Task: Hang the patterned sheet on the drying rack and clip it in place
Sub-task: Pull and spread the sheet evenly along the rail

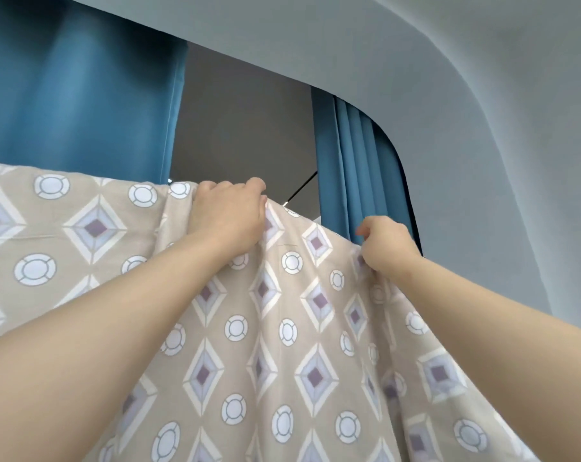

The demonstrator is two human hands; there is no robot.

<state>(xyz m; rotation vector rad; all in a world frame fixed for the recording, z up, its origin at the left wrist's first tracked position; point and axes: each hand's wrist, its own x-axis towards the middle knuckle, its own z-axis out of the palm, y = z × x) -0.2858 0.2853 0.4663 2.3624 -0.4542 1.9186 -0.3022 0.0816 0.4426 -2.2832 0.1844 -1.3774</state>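
1. Sheet [282, 328] hangs before the curtain [75, 95], left hand [229, 211] with fingers curled over its top edge, right hand [386, 245] pinching its side.
2. Unfastened, it could slide down under an uneven tug.

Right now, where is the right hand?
Head view, right of centre: the right hand pinches the sloping edge of the sheet, below and right of the left hand, before the blue curtain.
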